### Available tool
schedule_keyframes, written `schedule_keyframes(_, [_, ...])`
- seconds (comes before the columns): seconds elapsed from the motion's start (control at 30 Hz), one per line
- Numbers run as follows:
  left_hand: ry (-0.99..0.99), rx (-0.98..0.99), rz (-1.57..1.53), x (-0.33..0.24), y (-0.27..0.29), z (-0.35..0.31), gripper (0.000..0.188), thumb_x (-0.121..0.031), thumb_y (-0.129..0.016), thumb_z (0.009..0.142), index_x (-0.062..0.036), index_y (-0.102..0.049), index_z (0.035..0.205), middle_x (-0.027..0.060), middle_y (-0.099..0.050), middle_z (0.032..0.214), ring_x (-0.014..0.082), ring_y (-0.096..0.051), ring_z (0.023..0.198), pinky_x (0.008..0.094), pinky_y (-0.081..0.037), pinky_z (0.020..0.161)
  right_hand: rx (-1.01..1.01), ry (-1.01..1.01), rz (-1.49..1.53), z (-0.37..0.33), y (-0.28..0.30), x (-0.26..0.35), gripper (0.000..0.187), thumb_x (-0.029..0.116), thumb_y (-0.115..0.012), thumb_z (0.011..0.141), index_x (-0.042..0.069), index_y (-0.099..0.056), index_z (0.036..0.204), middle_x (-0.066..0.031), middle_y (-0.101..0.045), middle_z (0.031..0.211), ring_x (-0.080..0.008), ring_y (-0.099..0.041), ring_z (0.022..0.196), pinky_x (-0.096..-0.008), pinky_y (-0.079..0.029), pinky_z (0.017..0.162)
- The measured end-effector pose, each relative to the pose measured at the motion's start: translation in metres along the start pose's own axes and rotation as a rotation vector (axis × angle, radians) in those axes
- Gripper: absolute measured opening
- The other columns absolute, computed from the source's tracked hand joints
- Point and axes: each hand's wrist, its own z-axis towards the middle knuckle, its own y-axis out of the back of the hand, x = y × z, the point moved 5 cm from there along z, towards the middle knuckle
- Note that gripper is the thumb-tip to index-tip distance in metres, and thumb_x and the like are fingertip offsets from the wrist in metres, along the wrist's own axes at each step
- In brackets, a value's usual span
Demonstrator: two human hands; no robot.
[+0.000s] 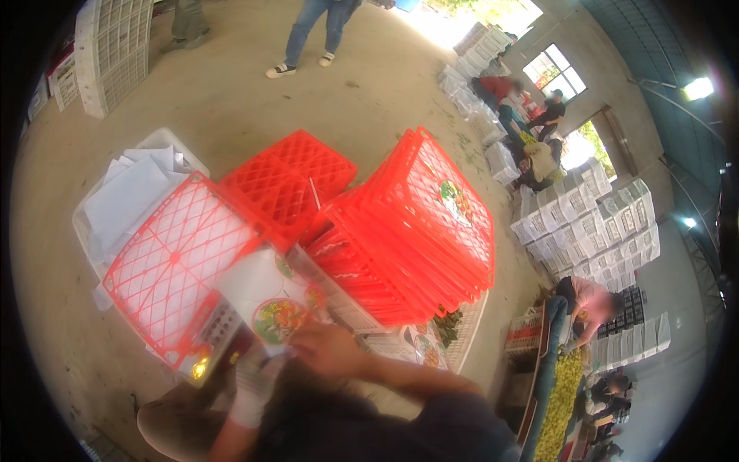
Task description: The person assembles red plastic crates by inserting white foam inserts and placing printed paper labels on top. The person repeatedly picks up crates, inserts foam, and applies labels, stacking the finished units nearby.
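Note:
My left hand [255, 391] wears a white glove and is low in front of me, its fingers blurred and partly hidden. Bare and curled, my right hand [329, 350] is close beside it, fingertips together near the lower edge of a printed sheet [279, 321]. What those fingertips pinch is too smeared to make out. The sheet is white with a round, colourful food picture. To its left lies a red lattice plastic panel [175, 256] with white showing through. A grey strip with round holes [220, 323] and a shiny yellow spot [200, 368] are near my left hand.
A stack of red plastic crates or panels [416, 231] leans to the right, with a red crate [289, 181] behind. A white bin [85, 223] holds paper sheets [135, 192]. People stand ahead; others work by stacked white boxes [589, 219] and a trough of yellow-green produce [560, 400].

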Motion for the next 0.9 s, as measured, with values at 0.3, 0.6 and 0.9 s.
schedule_keyframes(0.3, [0.16,-0.024,0.1,0.033,0.021,-0.019,0.025,-0.009,-0.064,0.087,-0.0018,-0.07,0.11,0.0078,-0.07,0.096,0.0179,-0.063,0.085,0.0298,-0.05,0.077,0.086,-0.396,0.349,0.011,0.003,-0.035,0.021,0.019,-0.066,0.095,0.0,-0.07,0.103,-0.0099,-0.068,0.09,-0.0214,-0.066,0.081,-0.0356,-0.053,0.076])
schedule_keyframes(0.6, [0.313,-0.129,-0.095,0.055,0.039,-0.048,0.014,-0.009,-0.062,0.085,-0.0014,-0.069,0.096,0.003,-0.063,0.079,0.0095,-0.055,0.067,0.0253,-0.044,0.06,-0.004,-0.757,0.797,0.03,0.015,-0.091,0.028,0.02,-0.065,0.097,-0.003,-0.068,0.113,-0.006,-0.069,0.095,-0.016,-0.063,0.085,-0.0319,-0.052,0.078])
schedule_keyframes(0.9, [0.033,-0.073,0.417,0.083,0.056,-0.069,0.018,-0.01,-0.058,0.085,0.0003,-0.071,0.094,0.0,-0.062,0.072,0.0069,-0.053,0.065,0.0239,-0.043,0.059,-0.303,-0.766,1.054,0.048,0.037,-0.115,0.028,0.013,-0.064,0.097,-0.009,-0.064,0.116,-0.0138,-0.069,0.103,-0.0216,-0.066,0.093,-0.0353,-0.055,0.083])
